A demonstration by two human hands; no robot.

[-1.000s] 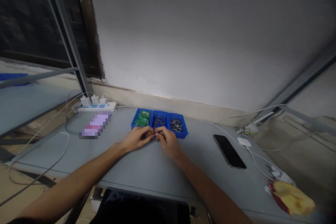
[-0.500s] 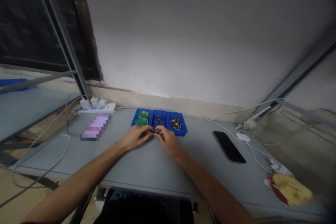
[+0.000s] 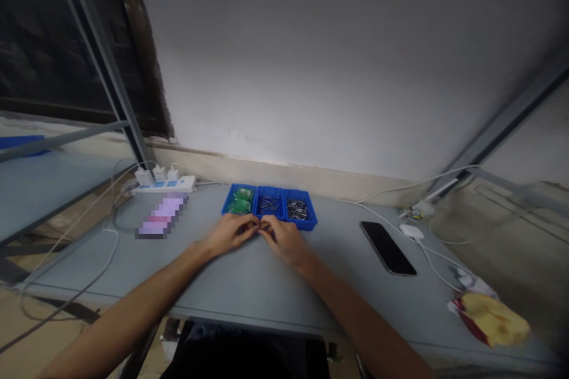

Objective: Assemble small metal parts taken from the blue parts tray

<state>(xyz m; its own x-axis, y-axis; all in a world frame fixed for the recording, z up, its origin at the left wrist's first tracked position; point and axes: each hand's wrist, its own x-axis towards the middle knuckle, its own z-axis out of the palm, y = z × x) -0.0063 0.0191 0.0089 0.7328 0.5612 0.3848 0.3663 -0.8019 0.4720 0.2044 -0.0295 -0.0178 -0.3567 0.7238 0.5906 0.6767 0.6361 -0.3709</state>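
My left hand (image 3: 231, 232) and my right hand (image 3: 284, 238) meet fingertip to fingertip just in front of three blue bins. Both are closed in a pinch; whatever lies between the fingers is too small and covered to make out. Behind my left hand, the left bin (image 3: 226, 201) holds green pieces (image 3: 241, 206), some seemingly in clear bags. Long thin metal screws or pins (image 3: 268, 205) lie in the middle bin (image 3: 269, 189). The right bin (image 3: 313, 213), close behind my right hand, contains many short shiny metal parts (image 3: 297, 209).
A white power strip (image 3: 178, 185) with chargers stands at the back left, near a pixelated phone-like screen (image 3: 162, 216). To the right lie a black phone (image 3: 387, 247), a white charger (image 3: 411, 232) with cables, and a yellow-red wrapper (image 3: 491, 320). A wall rises behind the table (image 3: 267, 290).
My right hand's fingertips have moved slightly left, closing the small gap to my left fingertips. The bins and my left hand look the same.
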